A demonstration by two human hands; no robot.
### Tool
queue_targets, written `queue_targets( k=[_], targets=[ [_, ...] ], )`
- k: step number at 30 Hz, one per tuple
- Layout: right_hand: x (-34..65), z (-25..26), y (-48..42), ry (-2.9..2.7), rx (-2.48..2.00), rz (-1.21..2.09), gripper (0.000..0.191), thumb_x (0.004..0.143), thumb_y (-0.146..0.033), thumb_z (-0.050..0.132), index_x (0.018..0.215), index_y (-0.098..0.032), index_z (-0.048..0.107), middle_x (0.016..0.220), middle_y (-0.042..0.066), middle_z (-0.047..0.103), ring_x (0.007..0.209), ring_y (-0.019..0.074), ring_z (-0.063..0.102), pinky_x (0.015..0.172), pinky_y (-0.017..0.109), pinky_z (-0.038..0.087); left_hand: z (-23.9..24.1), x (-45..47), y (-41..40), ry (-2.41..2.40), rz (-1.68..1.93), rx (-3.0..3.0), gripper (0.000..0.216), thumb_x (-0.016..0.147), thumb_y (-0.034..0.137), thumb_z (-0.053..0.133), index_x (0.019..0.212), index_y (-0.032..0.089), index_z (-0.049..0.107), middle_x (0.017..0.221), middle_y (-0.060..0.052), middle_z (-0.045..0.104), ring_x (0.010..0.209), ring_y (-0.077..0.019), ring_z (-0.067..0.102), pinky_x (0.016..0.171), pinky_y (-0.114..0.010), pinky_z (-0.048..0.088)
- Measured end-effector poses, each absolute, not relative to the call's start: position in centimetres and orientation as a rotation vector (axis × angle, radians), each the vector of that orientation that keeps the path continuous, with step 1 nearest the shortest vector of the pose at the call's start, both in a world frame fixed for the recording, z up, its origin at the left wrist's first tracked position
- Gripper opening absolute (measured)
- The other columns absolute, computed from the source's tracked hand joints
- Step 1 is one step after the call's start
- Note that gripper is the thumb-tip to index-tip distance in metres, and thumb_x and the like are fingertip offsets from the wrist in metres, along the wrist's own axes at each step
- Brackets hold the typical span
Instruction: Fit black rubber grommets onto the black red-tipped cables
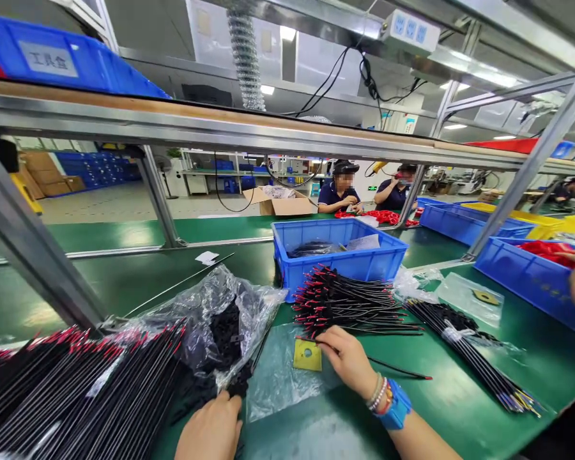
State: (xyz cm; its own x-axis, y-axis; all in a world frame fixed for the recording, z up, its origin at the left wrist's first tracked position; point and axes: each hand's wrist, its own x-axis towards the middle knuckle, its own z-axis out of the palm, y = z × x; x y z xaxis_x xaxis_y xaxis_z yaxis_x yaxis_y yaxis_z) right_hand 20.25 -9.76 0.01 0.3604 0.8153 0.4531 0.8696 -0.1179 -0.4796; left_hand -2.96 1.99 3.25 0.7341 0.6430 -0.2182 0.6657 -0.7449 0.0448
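The right hand (347,358) pinches one black wire (397,369) at center frame, its length trailing right across the mat beside a yellow tag (307,355). The left hand (211,429), bottom center, presses black connectors (227,345) spilling from a bag (211,306); I cannot tell whether it grips. A tug could snag the wire pile (349,300) just above.

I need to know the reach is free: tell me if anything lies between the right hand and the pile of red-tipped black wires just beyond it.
Nothing visible does. The right hand is already at the near edge of the wire pile, fingertips touching a wire. The yellow square lies to its left, off the path.
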Motion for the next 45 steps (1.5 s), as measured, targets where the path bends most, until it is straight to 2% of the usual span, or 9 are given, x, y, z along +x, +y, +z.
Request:
queue_targets(
  k=[6, 10, 16, 22, 31, 45],
  targets=[
    [20.5, 2.5, -10.3, -1.634, -2.147, 0.037, 0.022, 0.084, -0.019, 0.045, 0.094, -0.020, 0.064, 0.085, 0.005, 0.058, 0.079, 0.0143, 0.054, 0.073, 0.025, 0.043, 3.3, -3.6, 1.6, 0.908, -0.207, 2.911, 0.021, 0.075, 0.008, 0.042, 0.085, 0.015, 0.058, 0.091, -0.007, 0.058, 0.086, -0.0206, 0.057, 0.073, -0.031, 0.046],
    [21.1, 2.2, -9.0, -1.665, -2.263, 0.034, 0.025, 0.085, -0.022, 0.044, 0.102, -0.021, 0.063, 0.089, 0.005, 0.058, 0.083, 0.0144, 0.054, 0.076, 0.024, 0.042, 2.7, -3.4, 2.0, 0.911, -0.228, 2.860, 0.016, 0.075, 0.009, 0.045, 0.085, 0.015, 0.056, 0.088, -0.008, 0.056, 0.088, -0.0203, 0.055, 0.073, -0.031, 0.045],
    [20.0, 0.4, -7.9, -1.736, -2.437, -0.029, 0.029, 0.087, -0.022, 0.039, 0.105, -0.026, 0.061, 0.089, 0.003, 0.056, 0.078, 0.0120, 0.054, 0.065, 0.021, 0.039, 2.9, -3.4, 1.6, 0.920, -0.226, 2.836, 0.014, 0.074, 0.009, 0.046, 0.084, 0.014, 0.055, 0.081, -0.007, 0.058, 0.083, -0.0213, 0.056, 0.071, -0.032, 0.044],
    [18.9, 0.2, -7.7, -1.899, -2.601, -0.126, 0.032, 0.090, -0.026, 0.031, 0.107, -0.030, 0.058, 0.090, 0.002, 0.053, 0.065, 0.0104, 0.052, 0.050, 0.023, 0.031, 3.3, -3.8, 1.7, 0.965, -0.221, 2.830, 0.019, 0.074, 0.006, 0.044, 0.088, 0.015, 0.054, 0.079, -0.007, 0.058, 0.083, -0.0204, 0.055, 0.070, -0.030, 0.043],
    [18.9, 0.7, -8.1, -1.910, -2.593, -0.068, 0.034, 0.088, -0.021, 0.034, 0.108, -0.031, 0.058, 0.088, 0.002, 0.054, 0.066, 0.0105, 0.053, 0.053, 0.022, 0.034, 3.2, -3.6, 1.6, 0.930, -0.270, 2.870, 0.017, 0.075, 0.006, 0.042, 0.081, 0.013, 0.057, 0.075, -0.009, 0.060, 0.080, -0.0224, 0.057, 0.068, -0.032, 0.044],
    [18.4, 0.9, -8.1, -1.915, -2.636, -0.060, 0.036, 0.087, -0.018, 0.032, 0.109, -0.031, 0.057, 0.085, 0.003, 0.055, 0.069, 0.0137, 0.056, 0.052, 0.024, 0.033, 2.7, -3.4, 1.6, 0.851, -0.169, 2.927, 0.015, 0.072, 0.007, 0.044, 0.075, 0.014, 0.057, 0.081, -0.009, 0.059, 0.083, -0.0223, 0.055, 0.070, -0.033, 0.044]
  ],
)
